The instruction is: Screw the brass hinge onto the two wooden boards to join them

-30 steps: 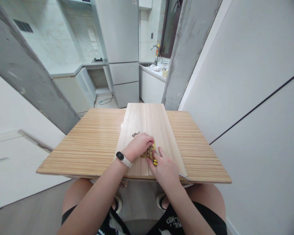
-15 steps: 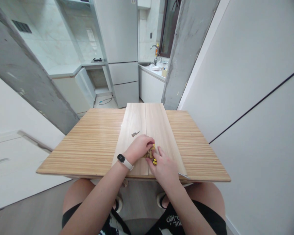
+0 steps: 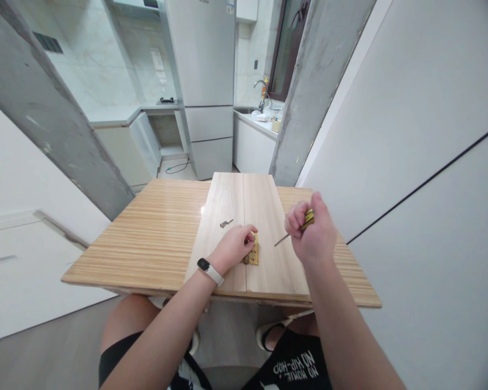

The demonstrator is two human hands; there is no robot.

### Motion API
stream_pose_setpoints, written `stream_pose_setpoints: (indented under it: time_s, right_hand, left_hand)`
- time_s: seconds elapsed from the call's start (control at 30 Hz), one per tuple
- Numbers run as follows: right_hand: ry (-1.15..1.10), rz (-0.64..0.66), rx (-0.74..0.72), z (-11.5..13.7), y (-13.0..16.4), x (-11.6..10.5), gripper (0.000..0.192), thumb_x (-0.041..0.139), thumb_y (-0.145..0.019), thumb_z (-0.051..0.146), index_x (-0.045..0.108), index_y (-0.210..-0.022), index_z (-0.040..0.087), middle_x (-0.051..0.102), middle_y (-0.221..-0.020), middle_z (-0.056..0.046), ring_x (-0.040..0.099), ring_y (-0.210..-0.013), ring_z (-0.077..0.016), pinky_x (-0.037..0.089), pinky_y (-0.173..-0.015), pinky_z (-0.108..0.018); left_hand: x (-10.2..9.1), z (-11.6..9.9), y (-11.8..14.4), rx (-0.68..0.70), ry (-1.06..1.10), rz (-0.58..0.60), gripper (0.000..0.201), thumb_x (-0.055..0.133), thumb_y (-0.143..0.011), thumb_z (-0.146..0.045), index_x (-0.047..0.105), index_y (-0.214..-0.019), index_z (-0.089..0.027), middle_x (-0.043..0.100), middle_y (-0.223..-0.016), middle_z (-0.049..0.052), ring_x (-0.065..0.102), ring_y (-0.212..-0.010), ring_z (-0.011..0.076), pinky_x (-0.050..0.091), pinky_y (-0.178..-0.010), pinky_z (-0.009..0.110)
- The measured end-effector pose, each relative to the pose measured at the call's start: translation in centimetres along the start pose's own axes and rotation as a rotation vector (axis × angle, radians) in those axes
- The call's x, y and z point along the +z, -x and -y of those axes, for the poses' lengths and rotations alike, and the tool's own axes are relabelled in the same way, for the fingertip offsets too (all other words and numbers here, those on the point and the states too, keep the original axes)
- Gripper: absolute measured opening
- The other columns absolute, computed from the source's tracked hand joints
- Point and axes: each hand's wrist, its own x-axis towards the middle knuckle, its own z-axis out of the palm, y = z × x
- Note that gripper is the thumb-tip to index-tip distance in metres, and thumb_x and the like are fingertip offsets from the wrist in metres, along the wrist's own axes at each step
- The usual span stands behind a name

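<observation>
From my remote screen I'd tag this as a home, a room opening onto a kitchen: tall fridge point(image 3: 209, 54), sink point(image 3: 244, 110) with curved faucet point(image 3: 262, 104), pale countertop point(image 3: 111, 115), marbled wall tiles point(image 3: 85, 54). I'd add "looks part-finished", since the grey pillars point(image 3: 329, 65) framing the opening (rough, patchy, one each side) show bare surfaces.

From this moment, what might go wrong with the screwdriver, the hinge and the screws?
The screwdriver in the right hand points toward the side where the left hand is; a slip might poke its fingers.
The screws lie just beyond the left hand, so a bump could scatter them.
The hinge, partly covered by the left hand, might shift if it is not fastened; I cannot tell.
</observation>
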Motion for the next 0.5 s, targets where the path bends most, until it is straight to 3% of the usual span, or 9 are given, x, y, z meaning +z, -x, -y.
stream_pose_setpoints:
  time_s: [0.17,0.5]
  right_hand:
    - [-0.061,0.166,0.078,-3.5,-1.7,2.1,0.067,0.052,-0.097,0.07,0.04,-0.05,0.023,0.036,-0.044,0.005,0.029,-0.038,-0.0078,0.02,-0.039,-0.025]
    - [-0.148,0.21,0.134,-6.1,-2.4,2.8,0.066,0.058,-0.096,0.065,0.043,-0.049,0.022,0.039,-0.042,0.005,0.029,-0.036,-0.0073,0.019,-0.038,-0.025]
  left_hand:
    - [0.2,0.1,0.0,-0.007,0.041,-0.017,0.035,0.067,-0.087,-0.006,0.069,-0.118,-0.021,0.077,-0.093,0.004,0.072,-0.088,0.0198,0.056,-0.082,0.031]
    - [0.1,0.0,0.0,-0.006,0.037,-0.028,0.034,0.068,-0.085,-0.006,0.07,-0.117,-0.02,0.077,-0.09,0.004,0.071,-0.085,0.0195,0.055,-0.078,0.03]
